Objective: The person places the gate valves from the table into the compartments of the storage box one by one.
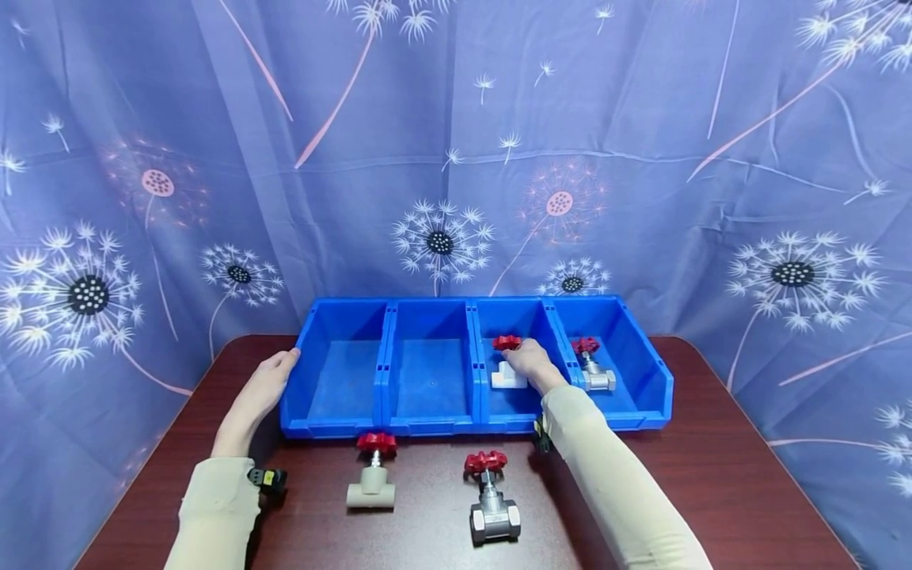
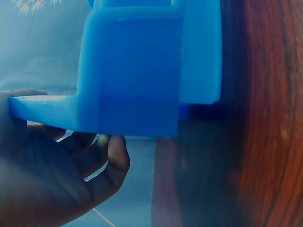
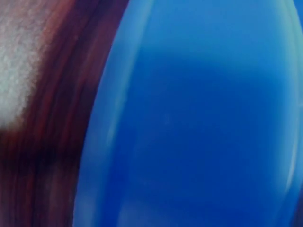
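A blue bin [image 1: 431, 427] with compartments side by side stands on the table. My left hand [image 1: 265, 381] holds its left side wall; in the left wrist view the left hand [image 2: 57, 175] has its thumb and curled fingers on opposite sides of the blue edge [image 2: 47, 109]. Inside the third compartment from the left, my right hand [image 1: 533, 362] grips a white valve [image 1: 507, 377] with a red handwheel, around its stem; the fingertips are partly hidden. The right wrist view shows blue bin wall [image 3: 203, 142], neither the hand nor the valve.
A metal valve with a red handwheel [image 1: 597, 378] lies in the rightmost compartment. In front of the bin, a beige valve [image 1: 371, 487] and another metal valve [image 1: 495, 514] rest on the dark red wooden table [image 1: 427, 538]. A patterned curtain [image 1: 342, 214] hangs behind.
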{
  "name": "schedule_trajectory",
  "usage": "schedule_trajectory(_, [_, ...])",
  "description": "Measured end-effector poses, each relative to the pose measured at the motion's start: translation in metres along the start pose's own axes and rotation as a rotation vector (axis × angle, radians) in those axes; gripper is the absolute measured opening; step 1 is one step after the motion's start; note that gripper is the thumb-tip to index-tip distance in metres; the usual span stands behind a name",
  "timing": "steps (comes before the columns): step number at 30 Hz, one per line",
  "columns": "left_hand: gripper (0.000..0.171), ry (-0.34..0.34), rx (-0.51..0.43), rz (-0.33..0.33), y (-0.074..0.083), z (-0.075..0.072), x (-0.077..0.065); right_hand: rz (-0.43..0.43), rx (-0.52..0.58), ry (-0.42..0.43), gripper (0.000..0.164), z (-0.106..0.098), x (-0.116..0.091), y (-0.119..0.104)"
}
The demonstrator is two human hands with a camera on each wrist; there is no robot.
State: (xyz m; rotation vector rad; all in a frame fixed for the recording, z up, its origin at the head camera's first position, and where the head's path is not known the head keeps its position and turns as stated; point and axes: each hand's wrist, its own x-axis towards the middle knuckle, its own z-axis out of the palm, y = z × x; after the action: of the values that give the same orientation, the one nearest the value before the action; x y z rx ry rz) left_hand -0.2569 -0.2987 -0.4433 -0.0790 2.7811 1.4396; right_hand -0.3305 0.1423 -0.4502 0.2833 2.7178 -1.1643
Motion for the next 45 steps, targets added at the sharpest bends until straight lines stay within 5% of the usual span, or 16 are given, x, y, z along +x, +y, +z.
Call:
schedule_trajectory(22, [0.066, -0.016, 0.004, -0.011, -0.001, 0.002, 0.001, -0.065, -0.112, 0.023, 0.023, -0.002, -0.001, 0.002])
schedule_trajectory(45, [0.066, -0.012, -0.018, 0.000, -0.003, 0.002, 0.001, -0.190, -0.255, 0.014, 0.024, -0.012, -0.029, -0.017])
